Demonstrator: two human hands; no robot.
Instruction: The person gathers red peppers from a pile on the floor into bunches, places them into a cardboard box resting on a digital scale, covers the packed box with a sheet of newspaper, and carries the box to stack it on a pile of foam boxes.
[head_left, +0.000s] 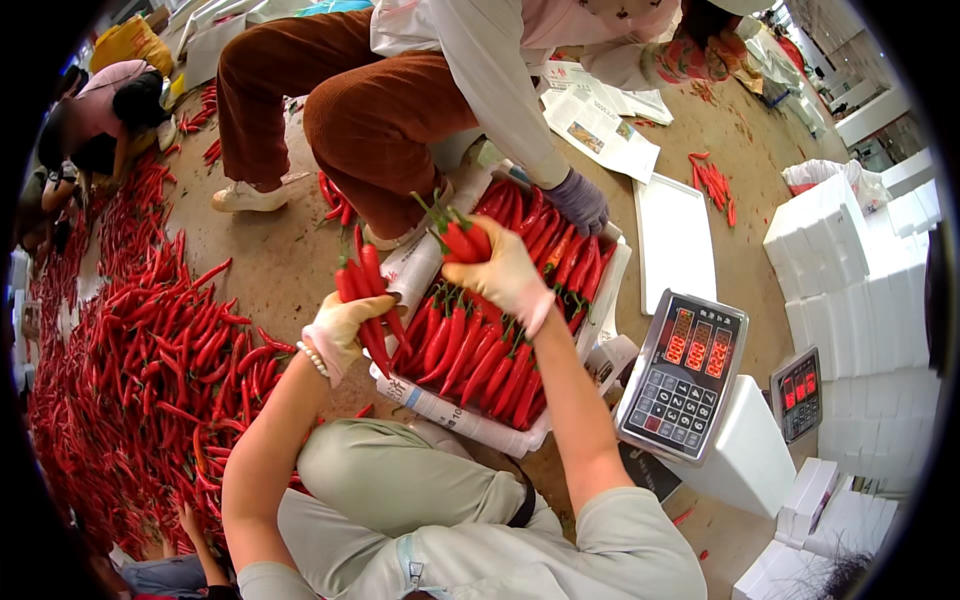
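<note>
My gloved left hand (341, 326) grips a bunch of long red chili peppers (367, 281) beside the left edge of a white foam box (538, 435). Over the middle of that box, my gloved right hand (506, 270) holds a second bunch of red chilies (459, 238), green stems pointing up and to the left. Rows of red chilies (480, 352) lie side by side inside the box, and printed newspaper (442, 409) lines it and folds over its rim. At the far right corner, a co-worker's purple-gloved hand (577, 202) rests on the chilies.
A large heap of red chilies (150, 375) covers the floor to my left. On my right stand a digital scale (679, 375), a white foam lid (675, 240) and stacked foam boxes (840, 285). A co-worker in brown trousers (390, 105) sits opposite, with newspaper sheets (600, 127) behind.
</note>
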